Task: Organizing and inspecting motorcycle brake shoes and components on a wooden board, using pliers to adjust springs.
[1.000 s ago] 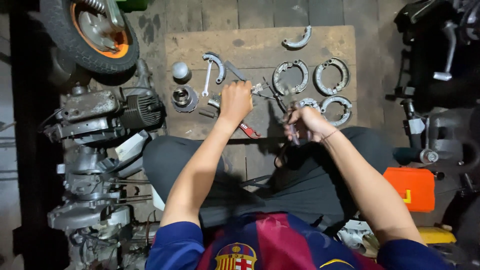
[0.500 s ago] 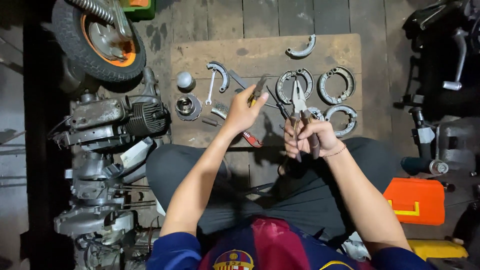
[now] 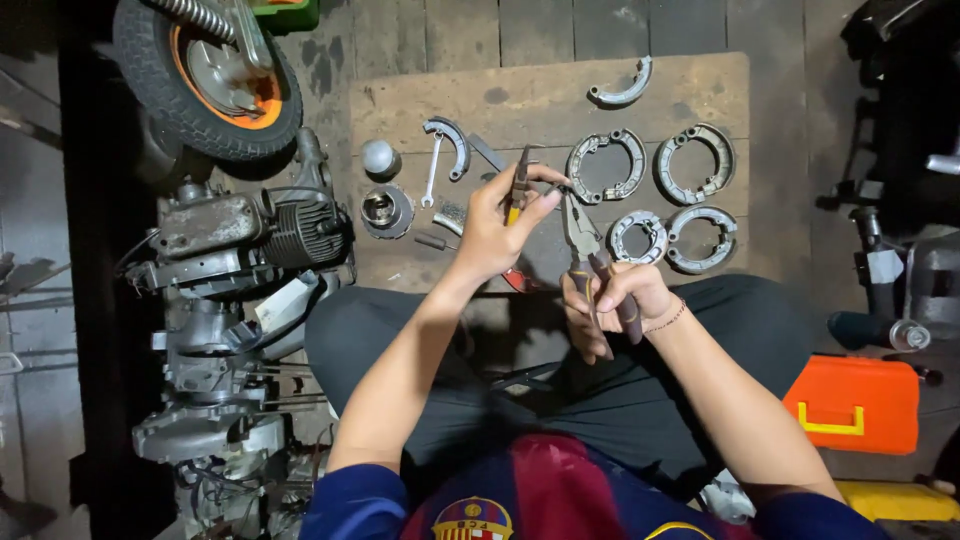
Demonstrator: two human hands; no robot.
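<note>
Pliers [image 3: 585, 240] fill the right hand [image 3: 610, 305]; left hand [image 3: 500, 225] pinches a half-hidden tool [image 3: 518, 180].

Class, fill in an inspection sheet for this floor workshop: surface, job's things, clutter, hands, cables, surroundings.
Surface: worn wooden board on dark floor.
Job's things: pliers; yellow-handled tool.
Clutter: brake shoes, wrench, metal cup.
Hands: left hand grips the yellow-handled tool; right hand grips the pliers.
Cables: thin wires by the engine.
Surroundings: wheel, orange case.
</note>
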